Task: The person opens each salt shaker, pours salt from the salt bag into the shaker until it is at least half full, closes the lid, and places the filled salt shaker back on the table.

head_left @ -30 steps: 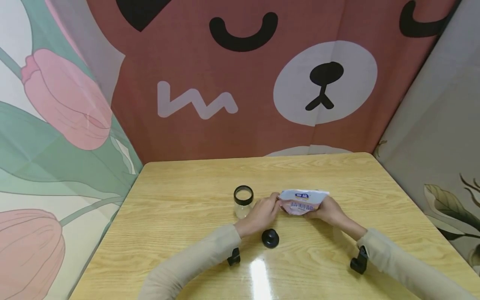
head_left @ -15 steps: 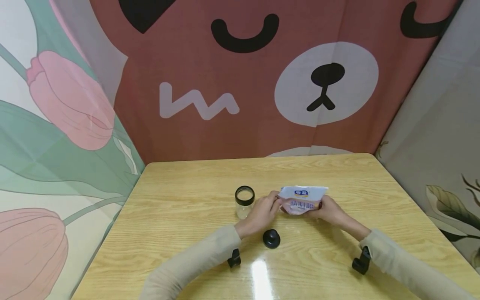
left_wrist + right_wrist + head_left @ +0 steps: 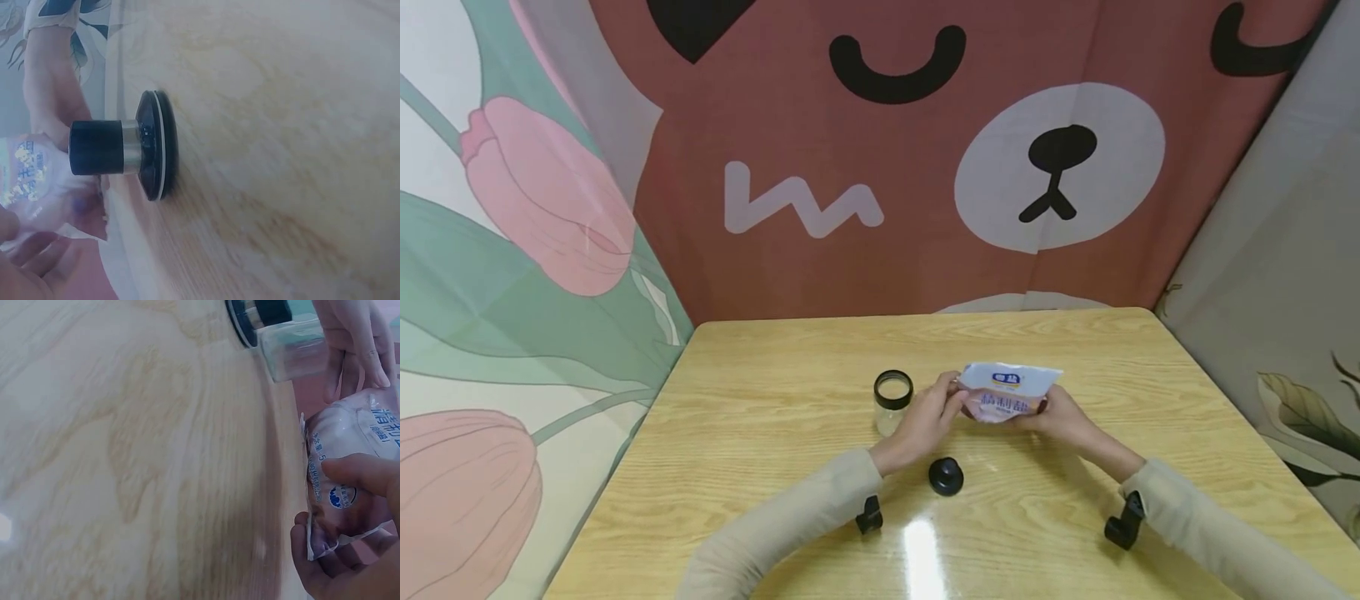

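A bag of salt (image 3: 1006, 390), white at the top and pinkish below with blue print, is held over the table by both hands. My left hand (image 3: 925, 421) pinches its left edge between thumb and fingers. At its lower right, my right hand (image 3: 1060, 419) grips it; in the right wrist view the thumb presses the printed face (image 3: 334, 450) and the fingers curl beneath. A clear glass jar (image 3: 884, 418) with a black rim stands uncovered just left, partly behind my left hand. Nearer me lies a black knobbed lid (image 3: 946, 477), seen large in the left wrist view.
The wooden table (image 3: 760, 400) has a light glare patch near its front. A printed bear curtain (image 3: 790, 275) hangs behind it, with floral curtains at both sides. Black wrist mounts (image 3: 1123, 523) hang below the sleeves.
The bag of salt has risen slightly and its printed front shows more fully. Both hands have shifted a little with it, keeping their hold. The jar and lid stay put.
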Demonstrator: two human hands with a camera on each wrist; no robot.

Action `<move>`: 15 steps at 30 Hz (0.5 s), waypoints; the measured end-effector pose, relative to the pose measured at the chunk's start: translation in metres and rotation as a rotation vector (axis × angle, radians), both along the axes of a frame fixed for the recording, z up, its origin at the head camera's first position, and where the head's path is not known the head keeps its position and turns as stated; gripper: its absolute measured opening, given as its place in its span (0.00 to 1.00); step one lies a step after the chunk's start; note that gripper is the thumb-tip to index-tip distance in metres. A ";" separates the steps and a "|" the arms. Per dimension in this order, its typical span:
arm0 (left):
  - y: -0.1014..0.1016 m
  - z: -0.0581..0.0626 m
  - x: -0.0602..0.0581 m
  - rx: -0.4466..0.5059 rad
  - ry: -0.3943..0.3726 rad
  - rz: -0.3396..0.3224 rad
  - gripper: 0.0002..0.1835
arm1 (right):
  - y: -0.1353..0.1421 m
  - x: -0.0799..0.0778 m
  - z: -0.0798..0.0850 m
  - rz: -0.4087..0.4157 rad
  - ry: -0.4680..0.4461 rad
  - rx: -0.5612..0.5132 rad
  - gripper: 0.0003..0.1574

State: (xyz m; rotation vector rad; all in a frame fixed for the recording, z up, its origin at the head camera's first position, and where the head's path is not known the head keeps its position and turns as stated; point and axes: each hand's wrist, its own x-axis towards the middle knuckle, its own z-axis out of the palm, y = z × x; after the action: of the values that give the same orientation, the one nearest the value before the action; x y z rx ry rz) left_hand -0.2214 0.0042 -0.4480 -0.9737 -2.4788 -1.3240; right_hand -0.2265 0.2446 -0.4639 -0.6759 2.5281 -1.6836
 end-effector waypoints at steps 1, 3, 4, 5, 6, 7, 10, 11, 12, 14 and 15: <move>0.000 0.000 0.000 0.018 -0.014 -0.014 0.16 | 0.001 0.000 0.000 0.000 -0.005 -0.010 0.38; 0.001 0.001 -0.001 0.044 -0.020 -0.037 0.17 | 0.002 -0.001 0.001 0.019 -0.012 -0.056 0.36; 0.001 0.001 -0.001 0.045 -0.010 -0.038 0.17 | 0.002 -0.001 0.001 0.037 -0.014 -0.082 0.36; 0.001 0.001 -0.001 0.042 0.006 -0.033 0.16 | 0.002 -0.002 0.001 0.063 -0.005 -0.108 0.35; 0.002 0.001 -0.001 0.033 0.025 -0.029 0.16 | 0.003 -0.002 0.001 0.087 0.005 -0.133 0.35; 0.002 0.001 -0.001 0.024 0.044 -0.028 0.16 | 0.002 -0.002 0.002 0.111 0.014 -0.158 0.34; 0.004 0.002 0.000 0.016 0.070 -0.027 0.16 | 0.001 -0.003 0.002 0.151 0.032 -0.205 0.33; 0.005 0.003 0.000 0.023 0.061 -0.026 0.16 | 0.001 -0.003 0.002 0.142 0.025 -0.209 0.33; 0.005 0.003 0.000 0.027 0.047 -0.019 0.16 | 0.000 -0.002 0.002 0.116 0.017 -0.200 0.34; 0.005 0.005 0.000 0.033 0.035 0.011 0.16 | -0.001 -0.001 0.004 0.054 -0.007 -0.166 0.34; 0.006 0.006 0.000 0.032 0.034 0.034 0.15 | -0.002 0.000 0.005 0.027 -0.020 -0.152 0.35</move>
State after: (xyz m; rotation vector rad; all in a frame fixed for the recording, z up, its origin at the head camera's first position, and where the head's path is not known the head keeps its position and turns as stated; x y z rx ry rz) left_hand -0.2219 0.0098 -0.4418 -0.9354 -2.4304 -1.3219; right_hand -0.2261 0.2423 -0.4593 -0.6950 2.3842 -1.8779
